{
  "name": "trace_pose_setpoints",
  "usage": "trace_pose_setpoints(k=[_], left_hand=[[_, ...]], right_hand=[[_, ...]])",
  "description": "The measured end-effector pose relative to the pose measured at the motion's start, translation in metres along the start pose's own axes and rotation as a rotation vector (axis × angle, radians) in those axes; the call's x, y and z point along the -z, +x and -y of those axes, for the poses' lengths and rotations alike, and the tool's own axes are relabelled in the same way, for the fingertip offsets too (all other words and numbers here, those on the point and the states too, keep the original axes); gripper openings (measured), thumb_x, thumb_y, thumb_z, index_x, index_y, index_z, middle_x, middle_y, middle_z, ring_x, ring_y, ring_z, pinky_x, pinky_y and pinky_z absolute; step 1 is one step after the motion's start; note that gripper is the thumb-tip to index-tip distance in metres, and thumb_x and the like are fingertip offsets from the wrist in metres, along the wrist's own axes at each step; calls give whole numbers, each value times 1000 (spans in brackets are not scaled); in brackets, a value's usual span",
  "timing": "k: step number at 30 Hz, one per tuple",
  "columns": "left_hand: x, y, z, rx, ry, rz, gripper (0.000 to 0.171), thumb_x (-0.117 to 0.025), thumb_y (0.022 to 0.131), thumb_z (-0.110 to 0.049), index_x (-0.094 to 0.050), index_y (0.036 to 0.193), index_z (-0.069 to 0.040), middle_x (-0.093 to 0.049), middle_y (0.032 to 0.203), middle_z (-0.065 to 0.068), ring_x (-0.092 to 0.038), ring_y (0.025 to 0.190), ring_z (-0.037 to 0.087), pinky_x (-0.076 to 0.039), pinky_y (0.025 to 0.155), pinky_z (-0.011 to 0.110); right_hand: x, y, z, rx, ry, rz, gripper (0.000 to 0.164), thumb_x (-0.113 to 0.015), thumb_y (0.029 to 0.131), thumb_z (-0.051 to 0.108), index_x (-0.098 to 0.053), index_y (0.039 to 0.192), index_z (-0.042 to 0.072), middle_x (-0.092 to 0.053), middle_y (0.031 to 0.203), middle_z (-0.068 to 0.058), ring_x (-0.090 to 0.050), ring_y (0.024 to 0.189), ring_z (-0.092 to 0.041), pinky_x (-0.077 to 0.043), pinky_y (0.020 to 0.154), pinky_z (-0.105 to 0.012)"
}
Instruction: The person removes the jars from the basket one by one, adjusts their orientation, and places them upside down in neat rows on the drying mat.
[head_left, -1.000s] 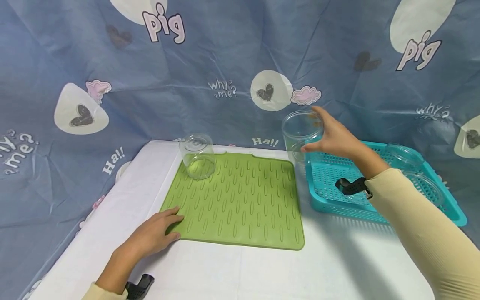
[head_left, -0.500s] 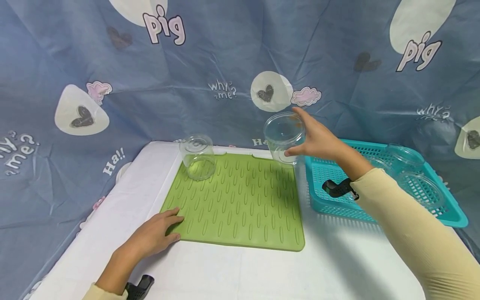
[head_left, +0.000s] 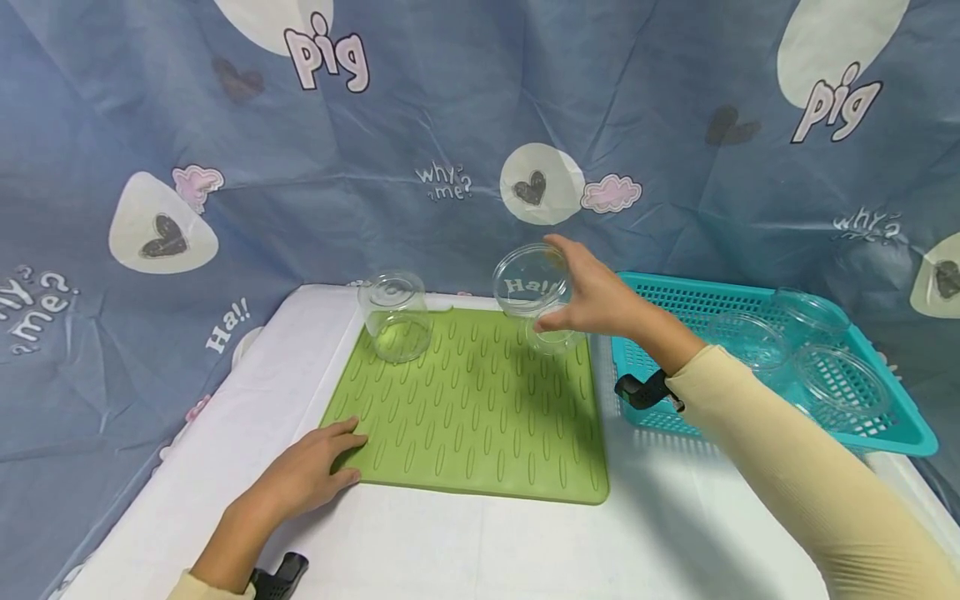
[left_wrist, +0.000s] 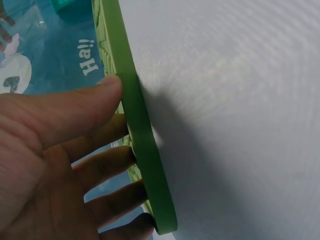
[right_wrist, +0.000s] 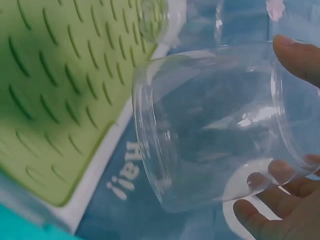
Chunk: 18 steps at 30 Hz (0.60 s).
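My right hand [head_left: 600, 296] grips a clear plastic cup [head_left: 525, 287] near its rim and holds it over the back right part of a green ridged mat [head_left: 465, 400]. In the right wrist view the cup [right_wrist: 215, 130] has its base toward the mat, apart from it; thumb and fingers hold opposite sides. Another clear cup [head_left: 401, 321] stands at the mat's back left corner, apparently upside down. My left hand [head_left: 307, 471] rests on the mat's front left corner. In the left wrist view its fingers are spread and touch the mat edge [left_wrist: 137, 125].
A turquoise perforated basket [head_left: 630, 400] stands right of the mat, partly behind my right forearm. Several clear round containers [head_left: 840, 379] lie in it. A blue patterned cloth [head_left: 450, 108] hangs behind the white tabletop [head_left: 420, 542].
My right hand has carried the cup leftward from beside the basket to over the mat, and lowered it somewhat. My left hand and the other cup have stayed put.
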<state>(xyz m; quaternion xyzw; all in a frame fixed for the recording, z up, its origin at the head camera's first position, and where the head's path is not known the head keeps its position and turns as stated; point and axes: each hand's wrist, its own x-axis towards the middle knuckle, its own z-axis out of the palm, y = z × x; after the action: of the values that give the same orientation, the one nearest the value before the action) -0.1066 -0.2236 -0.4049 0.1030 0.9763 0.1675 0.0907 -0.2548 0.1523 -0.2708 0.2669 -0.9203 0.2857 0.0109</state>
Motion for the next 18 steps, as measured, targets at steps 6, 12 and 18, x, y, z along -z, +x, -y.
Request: trace_pose_setpoints(k=[6, 12, 18], left_hand=[[0, 0, 0, 3, 0, 2, 49, -73, 88, -21, -63, 132, -3, -45, 151, 23, -43, 136, 51, -40, 108, 65], [0, 0, -1, 3, -7, -2, 49, -74, 88, -21, -63, 131, -3, -46, 151, 23, -44, 136, 50, -42, 108, 64], [0, -1, 0, 1, -8, -3, 49, -73, 88, -21, -62, 132, -3, -45, 151, 23, -44, 136, 50, -41, 108, 64]], right_hand=[[-25, -3, 15, 63, -34, 54, 116, -91, 69, 30, -18, 157, 10, -33, 155, -17, -40, 139, -33, -43, 111, -56], [-49, -6, 31, 163, -133, 45, 117, -92, 66, 33, -22, 157, 10, -34, 159, -16, -34, 147, -37, -29, 122, -60], [-67, -7, 38, 197, -193, 56, 117, -92, 65, 37, -24, 157, 12, -39, 158, -11, -40, 143, -36, -35, 117, -61]])
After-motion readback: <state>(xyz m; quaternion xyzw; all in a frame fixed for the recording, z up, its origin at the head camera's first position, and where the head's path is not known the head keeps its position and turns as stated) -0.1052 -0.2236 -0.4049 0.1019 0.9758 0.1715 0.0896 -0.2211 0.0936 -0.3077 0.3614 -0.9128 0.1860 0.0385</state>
